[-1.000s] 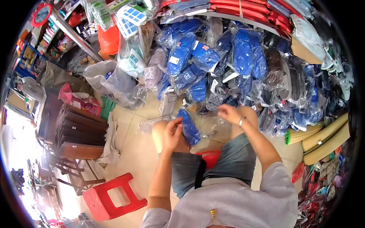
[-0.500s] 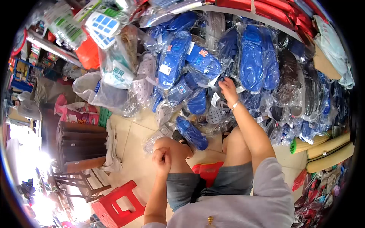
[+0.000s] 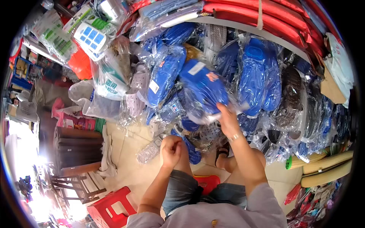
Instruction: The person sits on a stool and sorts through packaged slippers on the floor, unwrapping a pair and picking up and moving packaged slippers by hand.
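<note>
In the head view my right hand (image 3: 228,121) grips the near end of a blue slipper (image 3: 201,84) in a clear plastic bag, raised over the heap. A white label and an orange print show on it. Left of it lies another bagged blue slipper (image 3: 166,78) with a white tag. My left hand (image 3: 172,152) is curled closed above my left knee; whether anything is inside the fingers is hidden. Below it on the floor are a pale bagged clog (image 3: 149,150) and a blue slipper (image 3: 192,152), partly covered by my knee.
A pair of large bagged blue slippers (image 3: 252,79) lies right of my hand, beside dark brown ones (image 3: 289,99). Red packs (image 3: 243,15) line the shelf above. A red stool (image 3: 112,208) stands at lower left, near brown rolls (image 3: 78,150). Rolled mats (image 3: 327,165) lie at right.
My right hand has lifted the bagged blue slipper off the heap and moved slightly down. My left hand has shifted right, still curled. The whole view has tilted a little.
</note>
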The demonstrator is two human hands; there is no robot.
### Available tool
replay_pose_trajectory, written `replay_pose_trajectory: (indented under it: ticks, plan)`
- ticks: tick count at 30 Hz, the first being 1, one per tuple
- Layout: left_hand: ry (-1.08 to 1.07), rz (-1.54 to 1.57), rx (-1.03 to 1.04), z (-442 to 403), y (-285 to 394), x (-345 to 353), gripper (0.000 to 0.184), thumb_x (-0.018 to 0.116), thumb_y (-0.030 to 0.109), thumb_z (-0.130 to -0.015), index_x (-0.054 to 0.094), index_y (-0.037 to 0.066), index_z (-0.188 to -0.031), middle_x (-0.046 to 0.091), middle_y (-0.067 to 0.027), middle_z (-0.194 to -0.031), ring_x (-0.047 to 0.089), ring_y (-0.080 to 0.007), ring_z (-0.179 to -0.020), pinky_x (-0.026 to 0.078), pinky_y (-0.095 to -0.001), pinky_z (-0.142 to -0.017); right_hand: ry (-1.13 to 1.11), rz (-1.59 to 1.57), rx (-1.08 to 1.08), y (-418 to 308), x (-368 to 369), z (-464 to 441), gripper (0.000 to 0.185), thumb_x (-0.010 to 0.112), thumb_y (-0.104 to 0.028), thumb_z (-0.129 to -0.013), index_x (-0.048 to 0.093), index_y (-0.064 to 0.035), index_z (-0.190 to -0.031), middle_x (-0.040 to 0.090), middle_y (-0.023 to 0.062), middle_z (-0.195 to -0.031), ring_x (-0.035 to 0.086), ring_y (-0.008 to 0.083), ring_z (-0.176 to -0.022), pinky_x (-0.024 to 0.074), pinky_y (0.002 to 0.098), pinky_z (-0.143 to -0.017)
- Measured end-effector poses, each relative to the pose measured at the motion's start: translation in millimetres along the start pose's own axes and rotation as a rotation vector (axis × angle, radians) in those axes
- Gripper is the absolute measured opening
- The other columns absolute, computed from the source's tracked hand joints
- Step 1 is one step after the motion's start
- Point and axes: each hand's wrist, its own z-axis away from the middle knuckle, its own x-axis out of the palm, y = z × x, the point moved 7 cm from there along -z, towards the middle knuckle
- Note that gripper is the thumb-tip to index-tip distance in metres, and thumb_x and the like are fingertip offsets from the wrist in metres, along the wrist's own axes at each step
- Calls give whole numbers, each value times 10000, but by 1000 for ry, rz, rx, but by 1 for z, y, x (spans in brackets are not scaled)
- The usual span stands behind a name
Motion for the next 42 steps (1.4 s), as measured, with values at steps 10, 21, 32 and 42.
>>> replay_pose_trajectory:
  ticks: [10, 21, 32, 42]
  plan:
    - [330, -682, 251, -176, -67, -37, 772, 726, 270, -684, 322, 31, -1297, 508, -207, -1153, 502, -339, -1058, 401, -403, -890, -12, -99, 320, 78, -58, 56, 239, 553, -136, -847, 540, -43, -1067, 588, 61, -1031, 570, 174, -935, 450, 354, -828]
    - [-155, 747, -614, -201, -149, -10, 660, 718, 369, -724, 469, -56, -1164, 581, -138, -1070, 583, -211, -930, 468, -325, -824, -71, 164, 288, 100, 23, 17, 247, 603, -80, -802, 545, -44, -1039, 607, 56, -940, 602, 167, -803, 525, 322, -631]
    - [174, 683, -504, -208, -192, -102, 462, 603, 288, -840, 472, -52, -1124, 579, -137, -1032, 585, -201, -900, 488, -329, -786, -175, 68, 198, 98, 35, 13, 274, 552, -16, -813, 523, -35, -1085, 599, 71, -1000, 600, 198, -870, 506, 357, -739]
    - [421, 255, -233, -191, -201, -83, 377, 636, 195, -803, 524, -40, -1075, 587, -69, -757, 545, -192, -696, 435, -317, -634, -95, 70, 337, 106, 22, -1, 258, 576, -47, -811, 547, -47, -1068, 613, 61, -975, 604, 185, -861, 508, 354, -730]
